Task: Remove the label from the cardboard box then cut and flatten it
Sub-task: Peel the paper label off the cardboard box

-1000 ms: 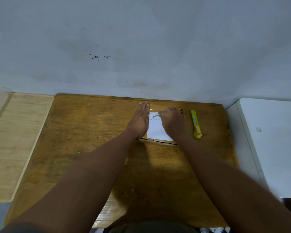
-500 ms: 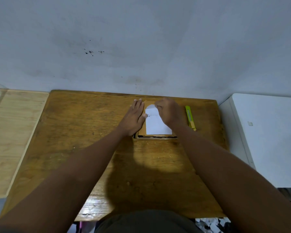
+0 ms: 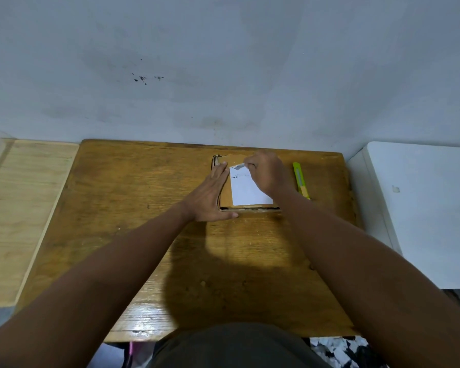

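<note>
Peeling is only beginning: the white label (image 3: pixel 250 191), on the cardboard box (image 3: pixel 225 193) at upper centre, is being pinched at its top corner by the right hand (image 3: pixel 267 173), while the box is being pressed by the flat left hand (image 3: pixel 210 195). Cutting with the yellow knife (image 3: pixel 300 180) and flattening are being left undone.

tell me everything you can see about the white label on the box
The white label is a rectangular paper sheet lying flat on top of the cardboard box, mostly blank, with small dark print near its far left edge. Its far corner is lifted and curled, showing a greyish underside, pinched by the right hand. The rest looks stuck down. The left hand presses the box beside it.
</note>
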